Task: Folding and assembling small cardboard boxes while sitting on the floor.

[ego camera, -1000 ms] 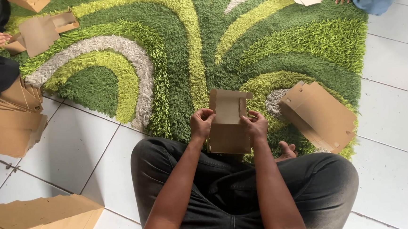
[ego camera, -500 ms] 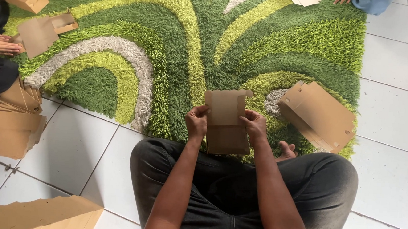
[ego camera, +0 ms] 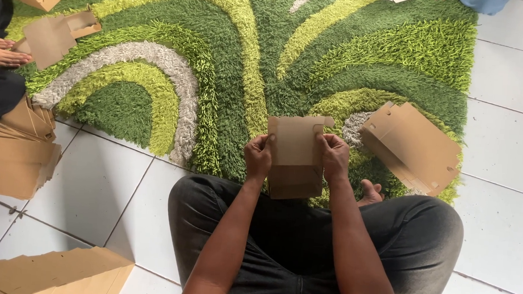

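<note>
Both hands grip one flat brown cardboard box blank [ego camera: 295,158] above the lap: left hand [ego camera: 258,156] and right hand [ego camera: 335,156], fingers clamped on opposite edges. Folding appears underway; next move likely requires creasing its side panels.

Cardboard stack [ego camera: 42,273] cut off below

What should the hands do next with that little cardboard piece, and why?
Probably press the side flaps inward. Both the left hand and the right hand pinch the edges of the flat cardboard blank, held over the green rug, and it looks only partly folded, not yet a box.
</note>
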